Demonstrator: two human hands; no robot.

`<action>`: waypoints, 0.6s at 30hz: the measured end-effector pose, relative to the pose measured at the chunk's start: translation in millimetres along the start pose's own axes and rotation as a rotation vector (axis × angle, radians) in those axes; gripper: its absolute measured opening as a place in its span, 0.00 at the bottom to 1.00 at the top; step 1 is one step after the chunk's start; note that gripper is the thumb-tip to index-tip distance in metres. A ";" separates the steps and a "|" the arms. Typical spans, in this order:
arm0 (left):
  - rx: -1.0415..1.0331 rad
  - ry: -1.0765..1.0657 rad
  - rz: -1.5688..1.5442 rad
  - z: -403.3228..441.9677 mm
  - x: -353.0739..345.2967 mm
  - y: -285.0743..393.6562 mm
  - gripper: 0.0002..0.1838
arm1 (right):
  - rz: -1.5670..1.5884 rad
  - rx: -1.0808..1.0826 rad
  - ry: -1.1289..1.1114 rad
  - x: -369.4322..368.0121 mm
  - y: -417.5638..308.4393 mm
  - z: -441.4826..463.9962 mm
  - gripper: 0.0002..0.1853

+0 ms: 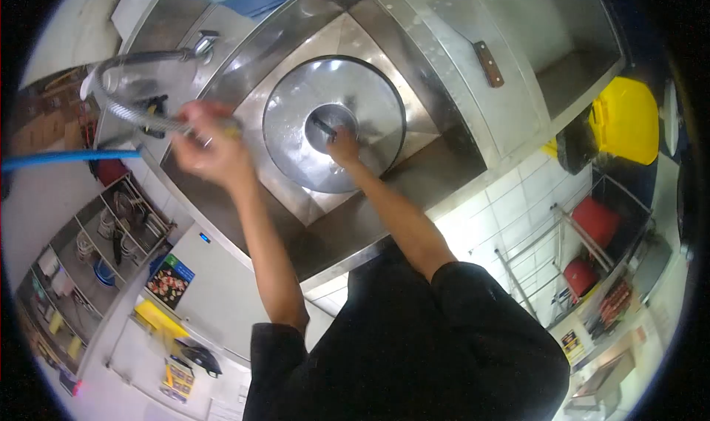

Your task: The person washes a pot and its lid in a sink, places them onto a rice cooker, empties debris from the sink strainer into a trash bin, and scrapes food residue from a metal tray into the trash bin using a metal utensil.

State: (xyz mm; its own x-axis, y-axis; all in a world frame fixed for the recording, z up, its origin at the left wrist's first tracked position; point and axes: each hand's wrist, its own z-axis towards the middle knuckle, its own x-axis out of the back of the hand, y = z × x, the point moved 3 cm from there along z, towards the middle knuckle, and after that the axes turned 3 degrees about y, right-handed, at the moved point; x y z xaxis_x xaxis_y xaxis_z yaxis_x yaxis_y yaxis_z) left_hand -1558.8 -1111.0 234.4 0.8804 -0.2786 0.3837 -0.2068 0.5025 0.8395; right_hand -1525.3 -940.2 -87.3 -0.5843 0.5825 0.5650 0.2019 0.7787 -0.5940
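A large round metal lid (296, 118) with a dark rim lies in the steel sink (310, 236). At its centre is a dark handle (322, 127), with my right hand (342, 146) closed on it. My left hand (211, 144), a little blurred, is wrapped round the end of a flexible metal hose (129, 110) at the sink's left side. The hose arches up to a tap (205, 45) on the sink's back ledge. What lies inside the left fingers is partly hidden.
A wide scraper with a wooden handle (489, 64) lies on the steel counter to the right. Beyond it stands a yellow bucket-like container (627, 120). A blue hose (70, 158) runs in from the left. A wire rack (118, 221) and white appliance (214, 280) are at lower left.
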 end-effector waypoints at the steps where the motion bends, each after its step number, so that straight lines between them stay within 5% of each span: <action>1: -0.112 0.015 0.047 -3.2 -7.6 -22.4 0.12 | 0.125 0.070 0.179 0.9 -7.8 -7.2 0.15; 3: -0.028 -0.011 -0.003 0.7 -0.9 -21.3 0.12 | 0.335 0.025 0.048 -6.3 -19.8 -2.1 0.15; 6: 0.068 -0.130 -0.064 -1.3 10.9 6.6 0.12 | 1.251 -0.231 -0.508 38.6 -98.9 -35.4 0.18; 8: -0.028 -0.061 -0.159 -8.7 11.8 5.4 0.13 | 1.368 -0.148 -0.565 34.4 -131.8 -42.2 0.19; 12: 0.207 0.005 -0.163 -69.5 20.0 -34.1 0.22 | 1.600 -0.166 -0.751 55.3 -173.2 -65.8 0.15; 13: 0.295 0.019 -0.171 -96.0 18.9 -78.1 0.24 | 1.587 -0.128 -0.733 68.1 -169.0 -68.2 0.15; 15: 0.699 -0.147 -0.511 -128.7 4.2 -100.8 0.22 | 0.880 0.135 -0.342 92.2 -156.9 -63.3 0.11; 16: 0.686 -0.142 -0.525 -125.9 -1.4 -94.6 0.22 | 0.876 0.154 -0.339 106.4 -152.0 -55.6 0.11; 18: 1.238 -0.092 -0.851 -135.9 -20.1 -89.1 0.19 | 0.610 0.374 -0.118 154.5 -130.2 -41.6 0.07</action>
State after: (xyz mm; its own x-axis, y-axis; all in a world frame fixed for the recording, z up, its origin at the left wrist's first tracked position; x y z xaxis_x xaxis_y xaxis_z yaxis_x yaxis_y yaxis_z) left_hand -1500.0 -1038.9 99.6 0.9001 -0.1957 -0.3892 0.0772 -0.8077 0.5846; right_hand -1609.2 -941.9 101.1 -0.5383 0.8426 0.0173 0.2487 0.1785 -0.9520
